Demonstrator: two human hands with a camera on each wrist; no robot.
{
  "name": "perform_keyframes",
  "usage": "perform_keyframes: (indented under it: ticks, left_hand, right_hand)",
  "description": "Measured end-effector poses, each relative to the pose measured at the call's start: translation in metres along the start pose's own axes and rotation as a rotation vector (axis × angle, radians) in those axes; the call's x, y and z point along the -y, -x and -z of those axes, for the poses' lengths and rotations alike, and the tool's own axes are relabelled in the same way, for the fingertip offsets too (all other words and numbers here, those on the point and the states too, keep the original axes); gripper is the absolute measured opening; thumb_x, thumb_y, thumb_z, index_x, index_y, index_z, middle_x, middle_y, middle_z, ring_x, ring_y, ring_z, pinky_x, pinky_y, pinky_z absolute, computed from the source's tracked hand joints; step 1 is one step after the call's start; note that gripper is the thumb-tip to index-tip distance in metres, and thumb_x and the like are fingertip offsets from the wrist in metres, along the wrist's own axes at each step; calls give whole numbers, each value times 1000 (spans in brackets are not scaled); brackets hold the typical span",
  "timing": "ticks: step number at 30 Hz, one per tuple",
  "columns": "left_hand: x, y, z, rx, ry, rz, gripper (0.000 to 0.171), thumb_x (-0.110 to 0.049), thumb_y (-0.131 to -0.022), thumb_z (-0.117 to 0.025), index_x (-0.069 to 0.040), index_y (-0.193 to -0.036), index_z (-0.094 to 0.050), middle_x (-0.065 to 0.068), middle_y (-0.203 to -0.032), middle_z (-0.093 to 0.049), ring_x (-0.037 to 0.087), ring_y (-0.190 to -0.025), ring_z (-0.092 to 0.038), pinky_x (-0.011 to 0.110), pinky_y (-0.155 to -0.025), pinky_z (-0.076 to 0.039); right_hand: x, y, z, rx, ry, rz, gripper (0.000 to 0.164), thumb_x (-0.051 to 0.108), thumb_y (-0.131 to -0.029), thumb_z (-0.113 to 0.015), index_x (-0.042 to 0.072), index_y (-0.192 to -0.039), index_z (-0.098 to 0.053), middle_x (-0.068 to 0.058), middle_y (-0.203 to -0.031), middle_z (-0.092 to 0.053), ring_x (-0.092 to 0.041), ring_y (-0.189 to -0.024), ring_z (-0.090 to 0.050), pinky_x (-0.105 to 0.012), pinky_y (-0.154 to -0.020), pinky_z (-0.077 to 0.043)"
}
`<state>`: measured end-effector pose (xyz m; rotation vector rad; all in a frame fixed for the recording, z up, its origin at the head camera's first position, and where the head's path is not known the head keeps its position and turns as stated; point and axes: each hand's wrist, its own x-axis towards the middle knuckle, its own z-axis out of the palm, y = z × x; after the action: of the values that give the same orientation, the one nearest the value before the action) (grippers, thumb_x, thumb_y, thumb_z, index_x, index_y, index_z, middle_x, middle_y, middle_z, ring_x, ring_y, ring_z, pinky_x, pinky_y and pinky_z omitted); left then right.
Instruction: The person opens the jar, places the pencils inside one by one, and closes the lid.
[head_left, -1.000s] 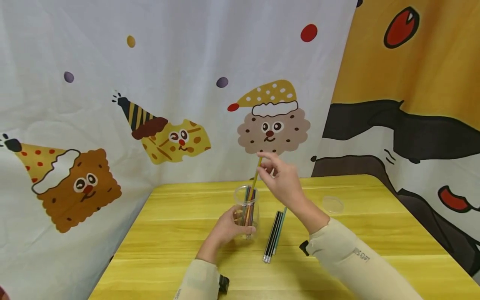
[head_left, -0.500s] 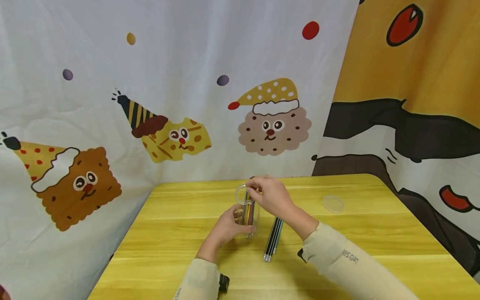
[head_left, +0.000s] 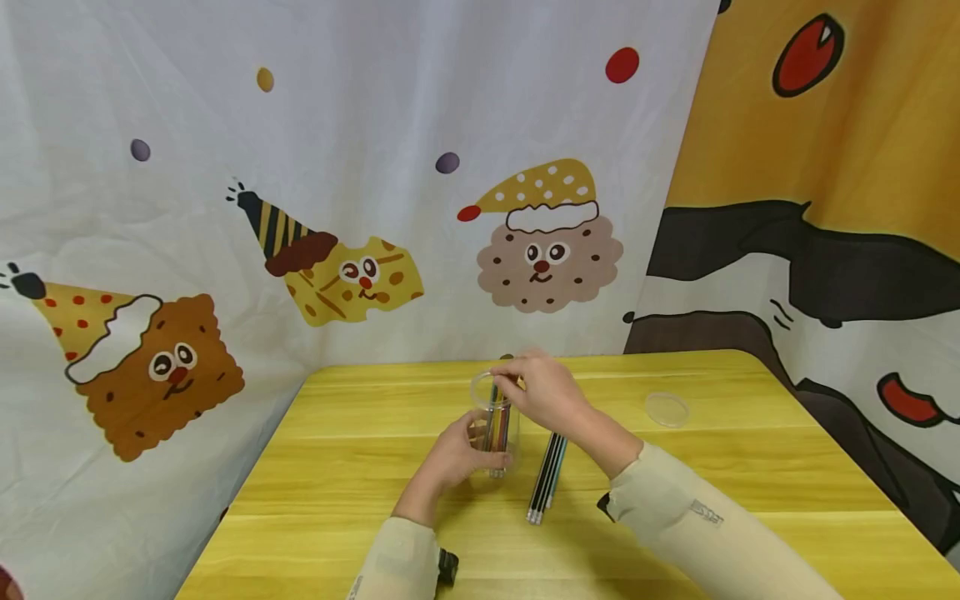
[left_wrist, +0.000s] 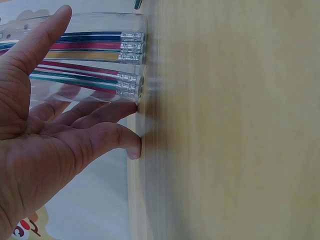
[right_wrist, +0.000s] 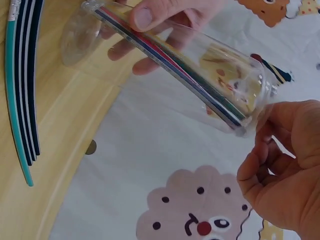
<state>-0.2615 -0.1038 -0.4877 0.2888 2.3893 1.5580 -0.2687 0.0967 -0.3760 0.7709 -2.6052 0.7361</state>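
My left hand (head_left: pixel 453 454) holds a clear plastic jar (head_left: pixel 514 437) upright on the table, its thumb and fingers around the lower wall. Several coloured pencils (left_wrist: pixel 90 55) stand inside, silver ferrules down at the jar's base in the left wrist view. At the mouth is my right hand (head_left: pixel 547 392), fingers curled. Its thumb and forefinger pinch at the rim in the right wrist view, close to the pencil tips, and no pencil shows between them. Beside the jar lies a bundle of loose pencils (head_left: pixel 547 483), several black and one teal, partly covered by the right forearm in the head view.
A round clear lid (head_left: pixel 667 410) lies on the yellow wood-grain table (head_left: pixel 337 500), to the right of the hands. Behind the table's far edge hangs a white curtain (head_left: pixel 360 100) with cartoon prints. Black straps (head_left: pixel 447 568) show at the sleeves.
My right hand has come down to the jar's mouth, lowering a yellow pencil into it; for the last half second it stays nearly still there. The left hand keeps its hold.
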Motion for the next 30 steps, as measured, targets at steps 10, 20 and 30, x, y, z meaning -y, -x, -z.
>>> perform_keyframes:
  ticks: [10, 20, 30]
  left_hand:
    - [2, -1, -1, -13, 26, -7, 91, -31, -87, -92, -17, -162, -44, 23, -158, -55, 46, -146, -52, 66, -116, -47]
    - [3, 1, -3, -13, 27, -11, 94, -27, -86, -93, -15, -164, -42, 25, -156, -56, 46, -144, -55, 66, -116, -48]
    - [1, 0, -3, -20, 7, 6, 94, -29, -86, -93, -16, -164, -42, 25, -155, -57, 46, -144, -55, 65, -115, -48]
  right_hand:
    - [-51, 16, 11, -65, -57, -142, 26, 22, -109, -64, 12, -128, -78, -6, -101, -77, -17, -80, -63, -32, -64, -49]
    - [-125, 60, -27, 538, 160, -330, 40, 17, -109, -63, 11, -148, -64, -18, -135, -73, -33, -106, -75, -40, -69, -57]
    - [-133, 72, -37, 446, 279, -311, 24, 15, -107, -61, 8, -128, -72, -19, -123, -77, -44, -114, -73, -60, -88, -62]
